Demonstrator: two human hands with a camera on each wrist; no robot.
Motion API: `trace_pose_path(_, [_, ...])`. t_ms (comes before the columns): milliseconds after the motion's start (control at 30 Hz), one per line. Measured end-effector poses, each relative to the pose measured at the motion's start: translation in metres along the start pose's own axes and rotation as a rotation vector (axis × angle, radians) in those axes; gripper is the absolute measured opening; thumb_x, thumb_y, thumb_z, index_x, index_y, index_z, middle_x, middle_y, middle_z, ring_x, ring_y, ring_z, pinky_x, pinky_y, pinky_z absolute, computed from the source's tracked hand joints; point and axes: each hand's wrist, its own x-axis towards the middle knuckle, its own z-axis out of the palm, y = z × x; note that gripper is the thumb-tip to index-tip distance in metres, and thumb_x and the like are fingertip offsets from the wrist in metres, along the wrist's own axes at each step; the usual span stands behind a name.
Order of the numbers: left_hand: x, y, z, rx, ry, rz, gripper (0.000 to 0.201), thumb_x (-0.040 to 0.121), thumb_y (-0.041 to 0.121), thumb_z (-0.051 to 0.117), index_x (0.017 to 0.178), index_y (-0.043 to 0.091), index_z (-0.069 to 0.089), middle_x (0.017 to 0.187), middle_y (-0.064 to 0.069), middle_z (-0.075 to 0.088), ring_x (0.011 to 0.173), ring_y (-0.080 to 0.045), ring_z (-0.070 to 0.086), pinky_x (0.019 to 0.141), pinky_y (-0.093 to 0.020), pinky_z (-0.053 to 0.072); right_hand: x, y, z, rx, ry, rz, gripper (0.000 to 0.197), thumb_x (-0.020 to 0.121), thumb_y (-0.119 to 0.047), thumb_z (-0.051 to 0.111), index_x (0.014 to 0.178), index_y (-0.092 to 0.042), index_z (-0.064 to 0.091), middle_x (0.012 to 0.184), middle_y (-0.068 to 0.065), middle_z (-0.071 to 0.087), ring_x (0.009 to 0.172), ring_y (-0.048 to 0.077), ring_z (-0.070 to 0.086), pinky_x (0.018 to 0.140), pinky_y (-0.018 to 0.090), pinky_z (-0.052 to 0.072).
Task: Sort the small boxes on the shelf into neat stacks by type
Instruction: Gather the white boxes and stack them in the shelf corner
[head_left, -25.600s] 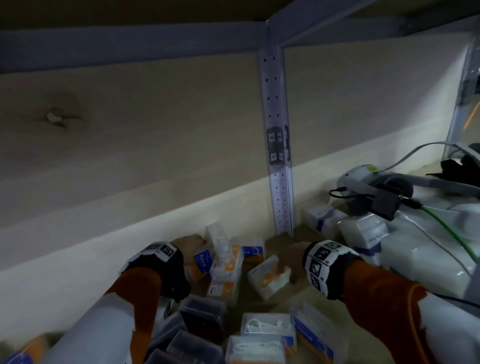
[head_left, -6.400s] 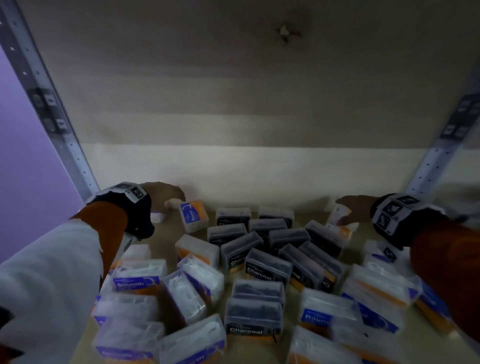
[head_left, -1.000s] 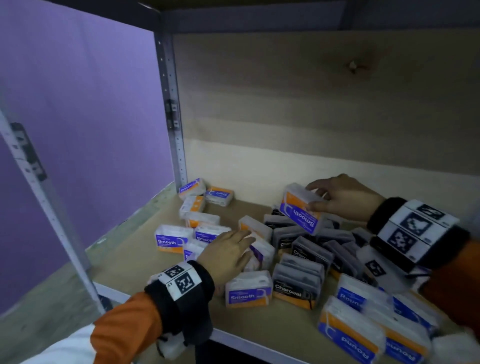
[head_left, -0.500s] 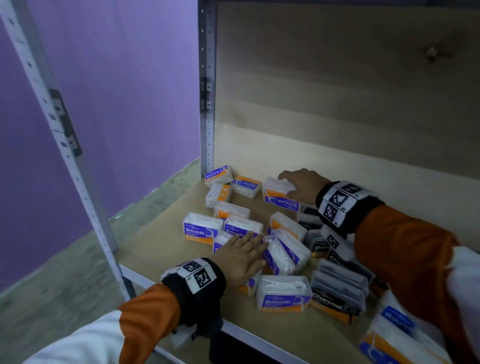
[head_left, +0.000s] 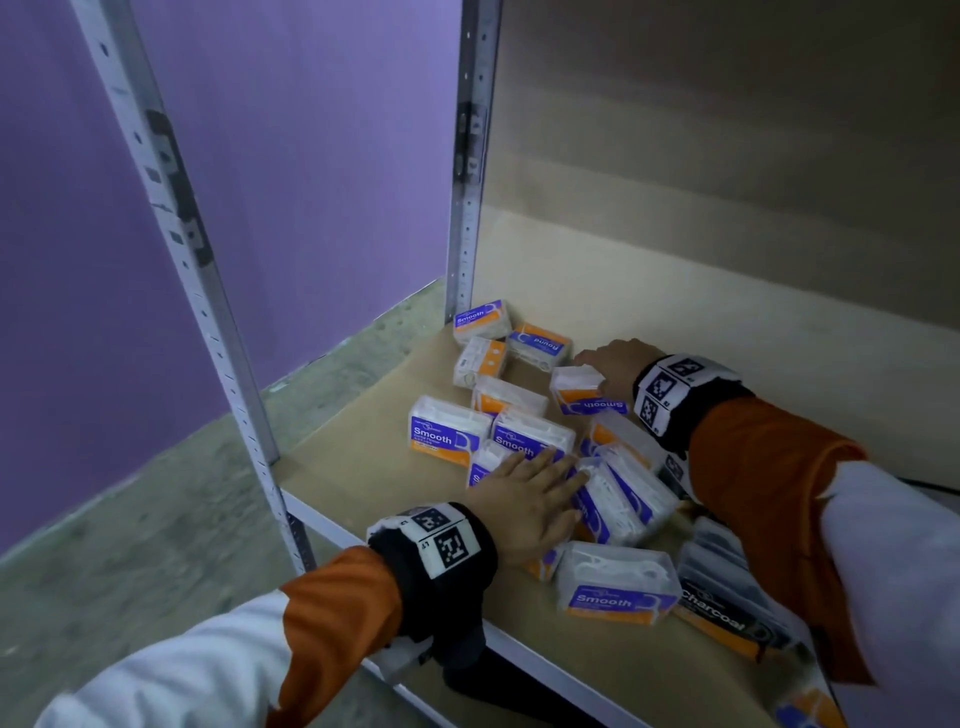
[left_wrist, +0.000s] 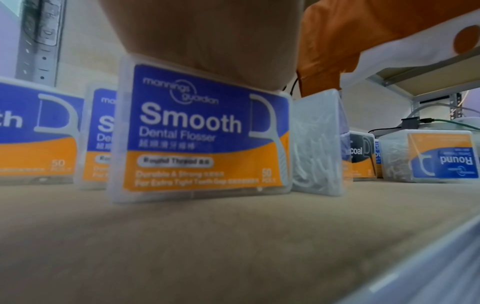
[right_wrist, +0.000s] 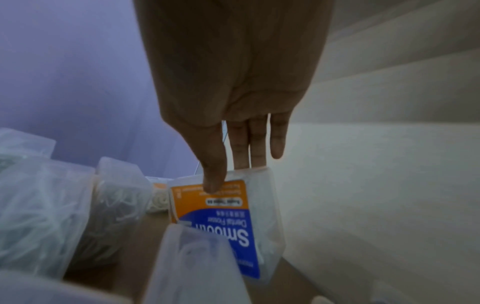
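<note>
Many small boxes (head_left: 530, 436) are lying loose and unsorted on the shelf (head_left: 363, 452), mostly clear "Smooth" flosser boxes at its left end, with a "Round" box (head_left: 540, 340) near the back corner and dark "Charcoal" boxes (head_left: 727, 613) off to the right. The right hand (head_left: 615, 364) is reaching to the back, its fingers nearly straight, thumb and fingertips pinching the top edge of one upside-down Smooth box (right_wrist: 233, 222). The left hand (head_left: 524, 504) is lying flat with fingers extended on top of the front cluster, pressing an upright Smooth box (left_wrist: 202, 142) and gripping nothing.

The pinch is looking shallow, so the smooth plastic box is likely to slip or swing if it is lifted fast. The tilted boxes (head_left: 618, 493) leaning just beside the left hand are at risk of toppling if the palm is shifting sideways. The Smooth box at the front (head_left: 618, 582) is sitting near the shelf's front lip, and a sweep of the forearm could be pushing it off. Upside-down labels are also inviting a mix-up with Round.
</note>
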Motion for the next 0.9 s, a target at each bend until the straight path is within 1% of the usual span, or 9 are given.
trace_pose_path(233, [0.000,0.000,-0.003,-0.055,-0.027,-0.002,0.056,0.101,0.041,0.021,0.151,0.024,0.003,0.160,0.001,-0.001,0.148,-0.019,-0.003,0.119,-0.038,-0.004,0.016,0.007,0.007,-0.165,-0.064,-0.034,0.038,0.093,-0.017,0.052,0.129,-0.005,0.050,0.127,0.019,0.056,0.112,0.031,0.058,0.093,0.034,0.048])
trace_pose_path(300, [0.000,0.001,-0.006,-0.072,-0.040,-0.003,0.056,0.101,0.041,0.022,0.151,0.024,0.004,0.160,0.000,0.000,0.148,-0.019,-0.001,0.119,-0.038,-0.003,0.020,0.012,0.012,-0.202,-0.079,-0.044,0.040,0.092,-0.016,0.054,0.131,-0.008,0.048,0.127,0.017,0.057,0.111,0.029,0.059,0.087,0.029,0.047])
trace_pose_path(433, [0.004,0.001,-0.022,-0.038,-0.058,0.040,0.055,0.100,0.039,0.028,0.150,0.019,0.015,0.159,-0.004,0.011,0.146,-0.022,0.013,0.119,-0.039,0.008,0.028,0.022,0.017,-0.184,-0.084,-0.012,0.051,0.089,-0.017,0.057,0.137,-0.015,0.041,0.126,0.016,0.056,0.113,0.030,0.057,0.086,0.032,0.045])
trace_pose_path(567, [0.013,-0.010,-0.050,0.023,-0.003,0.088,0.045,0.100,0.034,0.033,0.141,0.016,0.040,0.150,-0.006,0.035,0.133,-0.024,0.039,0.109,-0.036,0.026,0.039,0.028,0.019,-0.111,-0.183,-0.017,0.015,0.094,-0.014,0.053,0.103,-0.004,0.060,0.103,0.012,0.062,0.106,0.028,0.057,0.090,0.035,0.044])
trace_pose_path(600, [0.017,-0.015,-0.059,0.030,0.007,0.085,0.042,0.100,0.033,0.035,0.136,0.015,0.045,0.146,-0.007,0.041,0.129,-0.024,0.044,0.105,-0.035,0.031,0.042,0.028,0.017,-0.112,-0.193,-0.024,0.020,0.093,-0.016,0.054,0.108,-0.004,0.060,0.109,0.011,0.062,0.109,0.028,0.057,0.093,0.034,0.044])
trace_pose_path(700, [0.029,-0.036,-0.087,0.012,0.049,0.035,0.035,0.098,0.031,0.041,0.123,0.012,0.057,0.130,-0.010,0.056,0.116,-0.028,0.054,0.096,-0.035,0.043,0.049,0.026,0.011,-0.132,-0.205,-0.020,0.042,0.092,-0.020,0.056,0.129,-0.001,0.051,0.131,0.016,0.056,0.119,0.030,0.055,0.102,0.037,0.044])
trace_pose_path(767, [0.037,-0.052,-0.104,0.017,0.051,-0.013,0.036,0.098,0.031,0.041,0.123,0.012,0.058,0.128,-0.009,0.058,0.116,-0.026,0.054,0.096,-0.031,0.042,0.057,0.021,0.007,-0.137,-0.189,-0.020,0.044,0.092,-0.022,0.055,0.132,-0.003,0.049,0.133,0.016,0.054,0.121,0.028,0.053,0.104,0.036,0.042])
trace_pose_path(833, [0.047,-0.069,-0.116,0.029,0.013,-0.094,0.036,0.099,0.030,0.041,0.126,0.012,0.057,0.130,-0.006,0.056,0.118,-0.023,0.051,0.091,-0.020,0.035,0.067,0.015,0.006,-0.145,-0.182,-0.027,0.042,0.094,-0.020,0.053,0.132,-0.004,0.049,0.134,0.015,0.053,0.122,0.027,0.052,0.104,0.035,0.042])
trace_pose_path(900, [0.058,-0.085,-0.124,-0.003,-0.051,-0.224,0.037,0.098,0.032,0.043,0.128,0.013,0.055,0.132,-0.006,0.055,0.119,-0.023,0.052,0.094,-0.023,0.038,0.075,0.008,0.005,-0.154,-0.179,-0.040,0.036,0.094,-0.019,0.051,0.127,-0.003,0.052,0.130,0.016,0.056,0.119,0.028,0.054,0.100,0.034,0.042])
